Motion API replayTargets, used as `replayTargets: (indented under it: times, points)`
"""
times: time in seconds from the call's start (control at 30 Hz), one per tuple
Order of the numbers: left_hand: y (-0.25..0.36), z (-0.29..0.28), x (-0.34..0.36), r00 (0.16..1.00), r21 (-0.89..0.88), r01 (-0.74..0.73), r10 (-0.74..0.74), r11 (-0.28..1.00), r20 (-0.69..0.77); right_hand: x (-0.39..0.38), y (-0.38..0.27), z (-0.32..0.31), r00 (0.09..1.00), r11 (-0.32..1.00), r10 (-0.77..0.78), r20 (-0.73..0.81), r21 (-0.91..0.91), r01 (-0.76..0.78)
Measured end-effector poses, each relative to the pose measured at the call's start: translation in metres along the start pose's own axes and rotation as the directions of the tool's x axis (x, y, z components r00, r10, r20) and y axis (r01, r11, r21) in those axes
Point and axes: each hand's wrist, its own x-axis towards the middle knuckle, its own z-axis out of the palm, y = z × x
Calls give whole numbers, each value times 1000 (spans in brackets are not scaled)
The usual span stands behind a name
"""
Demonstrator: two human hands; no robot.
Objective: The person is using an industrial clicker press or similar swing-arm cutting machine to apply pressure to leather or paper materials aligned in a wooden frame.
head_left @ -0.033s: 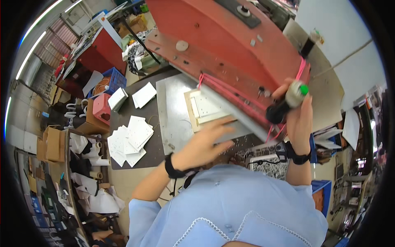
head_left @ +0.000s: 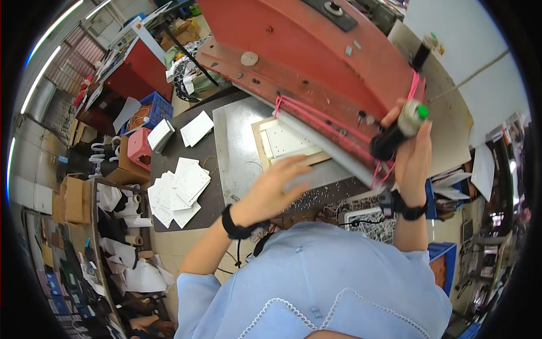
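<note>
My right hand (head_left: 411,161) is around a black handle (head_left: 389,141) with a pale taped top and a green button (head_left: 422,111), at the end of a large red press arm (head_left: 316,56). My left hand (head_left: 275,189) is open, fingers spread and slightly blurred, holding nothing I can see. It hovers over a grey metal plate (head_left: 231,147), by the near edge of a wooden-edged cutting die (head_left: 262,144). Within the die lies a white piece with small holes (head_left: 288,138), partly hidden by the press arm. Pink cord (head_left: 322,121) is tied along the arm's near edge.
Loose white pieces (head_left: 179,192) are heaped on the dark table left of the plate, with two white stacks (head_left: 197,129) behind them. Small white scraps (head_left: 322,195) litter the near edge. A pink stool (head_left: 139,148), a blue crate (head_left: 155,107) and cardboard boxes (head_left: 74,198) stand left.
My left hand has drawn back left, away from the die, uncovering more of the white piece. The handle, my right hand and the arm's near end have shifted slightly right.
</note>
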Motion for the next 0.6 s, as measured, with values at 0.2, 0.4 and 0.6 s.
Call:
replayTargets:
  times: [0.2, 0.4, 0.6]
  points:
    - [-61, -6, 21, 985, 341, 99, -42, 935, -169, 55, 21, -49, 976, 997, -22, -217, 63, 36]
    - [-79, 8, 42, 987, 557, 56, 39, 829, -157, 50, 35, -41, 859, 847, -342, -380, -520, 107]
    - [-84, 19, 41, 987, 837, -65, 156, 543, -25, -15, 102, 7, 962, 708, 39, 270, -687, 164]
